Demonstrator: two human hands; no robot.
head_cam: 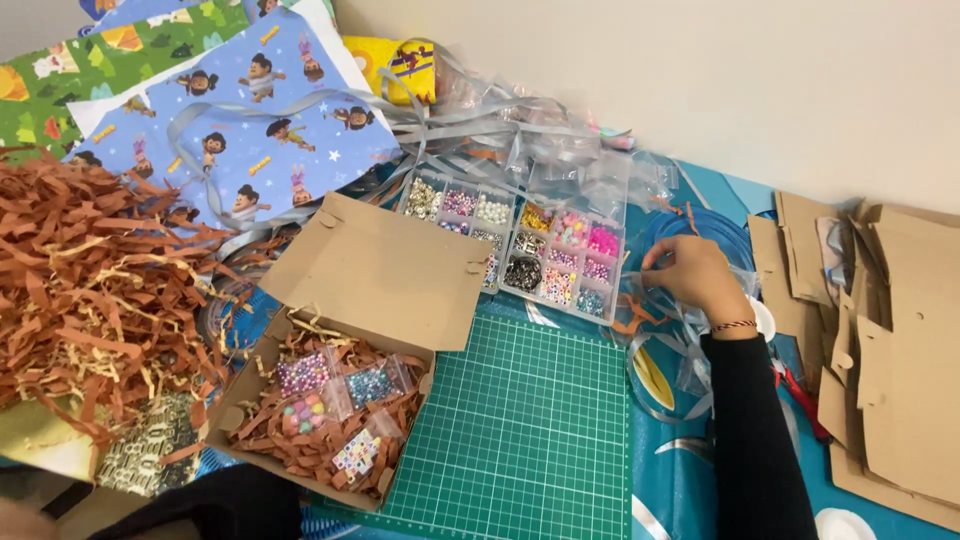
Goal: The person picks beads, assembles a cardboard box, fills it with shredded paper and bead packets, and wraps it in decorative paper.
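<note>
My right hand (695,275) reaches out from a black sleeve, with a thread bracelet at the wrist. Its fingers pinch a small clear plastic bag (640,290) from a pile of bags and grey ribbon. Just left of it lies a clear bead organiser (562,258) full of coloured beads, and a second organiser (455,212) lies beside that. An open cardboard box (385,268) at the lower left holds brown paper shreds and several small bags of beads (335,405). Only a blurred sliver of my left hand (18,522) shows at the bottom left corner, beyond its black sleeve.
A green cutting mat (520,430) lies in front of me. Brown paper shreds (80,280) are heaped at the left, with patterned wrapping paper (250,110) behind them. Flat cardboard blanks (890,350) are stacked at the right. Red-handled scissors (800,395) lie beside my right forearm.
</note>
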